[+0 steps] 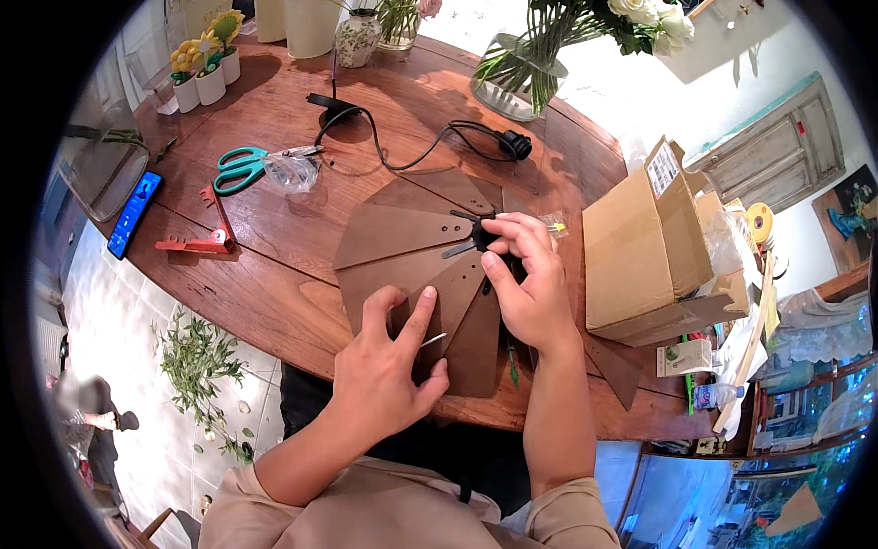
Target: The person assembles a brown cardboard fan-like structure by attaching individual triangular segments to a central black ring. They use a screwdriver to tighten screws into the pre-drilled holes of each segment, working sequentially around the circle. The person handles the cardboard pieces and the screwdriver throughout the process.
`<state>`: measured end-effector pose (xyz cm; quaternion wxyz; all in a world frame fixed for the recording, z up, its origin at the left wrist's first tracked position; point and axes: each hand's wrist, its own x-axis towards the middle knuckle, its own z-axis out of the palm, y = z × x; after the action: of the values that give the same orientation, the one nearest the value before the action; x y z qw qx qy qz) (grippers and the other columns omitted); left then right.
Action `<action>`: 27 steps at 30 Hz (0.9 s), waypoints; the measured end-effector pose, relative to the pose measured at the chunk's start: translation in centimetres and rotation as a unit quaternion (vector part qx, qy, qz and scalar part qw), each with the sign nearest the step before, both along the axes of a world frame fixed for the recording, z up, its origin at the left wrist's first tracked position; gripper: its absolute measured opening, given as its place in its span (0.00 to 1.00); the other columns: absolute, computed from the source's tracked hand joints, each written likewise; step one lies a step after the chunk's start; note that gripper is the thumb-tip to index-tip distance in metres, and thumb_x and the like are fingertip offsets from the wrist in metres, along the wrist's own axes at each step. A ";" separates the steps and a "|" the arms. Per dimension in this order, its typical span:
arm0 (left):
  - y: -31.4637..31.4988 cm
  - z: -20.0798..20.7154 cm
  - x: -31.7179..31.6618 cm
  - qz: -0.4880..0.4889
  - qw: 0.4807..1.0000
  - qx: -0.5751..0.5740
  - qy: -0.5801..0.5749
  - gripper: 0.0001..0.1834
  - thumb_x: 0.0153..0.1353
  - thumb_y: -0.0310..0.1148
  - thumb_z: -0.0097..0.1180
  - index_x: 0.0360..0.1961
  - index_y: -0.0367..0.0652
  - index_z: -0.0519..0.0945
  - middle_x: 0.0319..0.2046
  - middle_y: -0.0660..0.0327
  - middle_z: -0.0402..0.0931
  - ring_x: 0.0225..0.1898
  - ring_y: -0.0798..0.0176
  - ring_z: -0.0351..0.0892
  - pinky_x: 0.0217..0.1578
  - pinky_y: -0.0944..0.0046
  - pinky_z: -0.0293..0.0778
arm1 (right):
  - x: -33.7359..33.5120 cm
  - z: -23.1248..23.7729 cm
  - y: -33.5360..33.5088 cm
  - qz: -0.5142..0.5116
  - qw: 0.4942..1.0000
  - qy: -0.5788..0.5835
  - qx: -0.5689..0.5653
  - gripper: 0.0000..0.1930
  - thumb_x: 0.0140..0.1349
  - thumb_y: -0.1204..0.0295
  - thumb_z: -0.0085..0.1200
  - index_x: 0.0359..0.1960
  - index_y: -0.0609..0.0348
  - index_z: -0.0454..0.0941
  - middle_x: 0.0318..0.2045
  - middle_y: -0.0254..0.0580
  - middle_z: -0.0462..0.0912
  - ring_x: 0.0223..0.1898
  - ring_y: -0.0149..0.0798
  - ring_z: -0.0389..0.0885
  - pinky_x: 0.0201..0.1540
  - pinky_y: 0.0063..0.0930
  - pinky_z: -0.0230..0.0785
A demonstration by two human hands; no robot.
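Fingers (418, 317) of left hand (380, 366) spread beside metal shaft (433, 339); right hand (535, 285) arched over black hub (480, 236); either grip unclear.

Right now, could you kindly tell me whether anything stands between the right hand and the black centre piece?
Nothing visible does: the right hand is at the black centre piece, where the brown panels meet. The cardboard box stands off to the right, out of the way.

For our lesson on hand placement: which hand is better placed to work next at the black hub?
Probably the right hand: its fingers are at the black hub, while the left hand is farther from it, over the brown panels.
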<state>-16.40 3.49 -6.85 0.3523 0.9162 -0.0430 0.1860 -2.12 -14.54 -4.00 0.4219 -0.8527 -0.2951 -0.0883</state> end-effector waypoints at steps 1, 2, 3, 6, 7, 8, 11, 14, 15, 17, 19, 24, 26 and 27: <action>0.0 0.0 0.0 -0.001 1.000 -0.002 0.001 0.45 0.49 0.38 0.73 0.72 0.47 0.73 0.60 0.47 0.66 0.46 0.45 0.82 0.41 0.53 0.83 | 0.0 0.0 0.0 -0.005 1.000 -0.001 -0.004 0.17 0.65 0.72 0.61 0.55 0.58 0.82 0.48 0.43 0.83 0.60 0.46 0.74 0.69 0.44 0.56; -0.1 0.0 0.0 -0.002 1.000 -0.005 0.003 0.45 0.49 0.38 0.73 0.72 0.47 0.73 0.60 0.46 0.65 0.47 0.44 0.82 0.42 0.53 0.83 | 0.0 0.1 0.0 -0.008 1.000 -0.001 -0.006 0.17 0.65 0.72 0.61 0.55 0.58 0.82 0.48 0.43 0.83 0.60 0.46 0.74 0.69 0.44 0.56; 0.0 0.1 0.0 -0.002 1.000 -0.005 0.003 0.45 0.49 0.38 0.73 0.72 0.47 0.73 0.60 0.46 0.65 0.47 0.44 0.82 0.42 0.53 0.83 | -0.1 0.1 -0.1 -0.010 1.000 -0.002 -0.008 0.17 0.64 0.72 0.61 0.55 0.58 0.82 0.48 0.43 0.83 0.60 0.46 0.74 0.69 0.44 0.56; -0.1 0.2 -0.1 -0.002 1.000 0.002 0.005 0.45 0.49 0.37 0.73 0.72 0.47 0.73 0.60 0.46 0.66 0.48 0.44 0.82 0.42 0.53 0.83 | -0.1 0.1 -0.1 -0.010 1.000 -0.011 -0.008 0.16 0.64 0.73 0.63 0.54 0.57 0.82 0.49 0.43 0.83 0.59 0.45 0.75 0.69 0.44 0.57; 0.0 0.2 -0.1 -0.002 1.000 0.000 0.006 0.45 0.49 0.37 0.73 0.72 0.47 0.72 0.60 0.46 0.66 0.49 0.44 0.81 0.42 0.53 0.82 | -0.1 0.0 0.0 -0.012 1.000 -0.007 0.000 0.16 0.63 0.73 0.63 0.53 0.56 0.83 0.50 0.43 0.82 0.58 0.45 0.76 0.68 0.43 0.58; 0.0 0.3 -0.2 -0.001 1.000 -0.003 0.008 0.45 0.49 0.36 0.73 0.72 0.47 0.72 0.60 0.47 0.66 0.49 0.44 0.81 0.43 0.54 0.82 | -0.1 0.0 0.1 -0.011 1.000 -0.005 0.005 0.15 0.62 0.73 0.64 0.52 0.56 0.83 0.50 0.43 0.82 0.57 0.45 0.77 0.68 0.43 0.58; 0.5 0.5 -0.3 -0.005 0.999 -0.043 0.030 0.43 0.50 0.35 0.74 0.70 0.46 0.74 0.59 0.46 0.67 0.50 0.44 0.80 0.42 0.56 0.82 | -0.1 -0.2 0.5 -0.013 1.000 0.006 0.019 0.14 0.60 0.74 0.65 0.49 0.54 0.85 0.52 0.43 0.82 0.53 0.43 0.80 0.66 0.42 0.61; 3.1 0.2 1.3 0.004 0.996 -0.032 -0.089 0.38 0.51 0.35 0.75 0.66 0.45 0.78 0.58 0.45 0.69 0.48 0.44 0.81 0.44 0.58 0.80 | -0.3 0.1 -0.1 -0.024 1.000 -0.003 0.016 0.13 0.60 0.74 0.66 0.47 0.54 0.85 0.53 0.43 0.81 0.50 0.42 0.82 0.64 0.40 0.64; 4.8 0.7 2.3 0.044 0.990 -0.024 -0.135 0.29 0.54 0.33 0.72 0.59 0.43 0.81 0.53 0.48 0.75 0.46 0.46 0.81 0.47 0.57 0.78 | -0.2 -0.1 0.0 -0.024 1.000 -0.004 0.017 0.13 0.60 0.74 0.66 0.47 0.54 0.85 0.53 0.43 0.81 0.51 0.43 0.81 0.64 0.40 0.64; 8.8 0.8 5.3 0.137 0.980 -0.061 -0.133 0.17 0.59 0.33 0.68 0.49 0.39 0.85 0.47 0.46 0.77 0.51 0.43 0.80 0.52 0.52 0.78 | -0.3 -0.3 -0.1 -0.034 0.999 -0.009 0.026 0.12 0.59 0.74 0.66 0.46 0.54 0.86 0.52 0.43 0.80 0.51 0.43 0.80 0.64 0.40 0.64; 14.4 0.8 8.4 0.218 0.965 -0.021 -0.145 0.12 0.61 0.31 0.65 0.43 0.36 0.87 0.46 0.47 0.79 0.52 0.44 0.79 0.52 0.53 0.76 | -0.1 -0.3 0.2 -0.031 0.998 -0.018 0.044 0.12 0.58 0.74 0.66 0.45 0.53 0.85 0.51 0.43 0.80 0.51 0.43 0.79 0.64 0.40 0.64; 18.9 0.2 13.5 0.201 0.977 -0.005 0.068 0.12 0.59 0.34 0.67 0.38 0.36 0.88 0.31 0.47 0.84 0.33 0.47 0.85 0.38 0.53 0.79 | 0.1 -0.7 0.5 -0.032 0.998 -0.030 0.043 0.13 0.57 0.72 0.66 0.45 0.53 0.85 0.48 0.42 0.80 0.55 0.45 0.77 0.65 0.42 0.62; 19.8 -0.6 14.9 0.195 0.977 0.040 0.074 0.13 0.57 0.35 0.68 0.38 0.36 0.89 0.29 0.45 0.84 0.32 0.45 0.85 0.38 0.52 0.79 | 0.1 -0.7 0.6 -0.025 0.998 -0.031 0.050 0.13 0.58 0.72 0.65 0.45 0.54 0.85 0.46 0.42 0.81 0.56 0.46 0.76 0.66 0.44 0.61; 20.4 -0.9 15.6 0.190 0.975 0.076 0.086 0.14 0.55 0.36 0.69 0.38 0.36 0.89 0.26 0.43 0.84 0.31 0.43 0.86 0.39 0.51 0.79 | 0.1 -0.7 0.7 -0.027 0.998 -0.043 0.045 0.13 0.58 0.71 0.65 0.46 0.54 0.85 0.45 0.41 0.81 0.56 0.46 0.76 0.66 0.44 0.61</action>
<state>-0.82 23.84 -7.80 0.2424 0.9443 0.1483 0.1658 -2.07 -13.87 -4.74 0.4440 -0.8359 -0.2857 -0.1497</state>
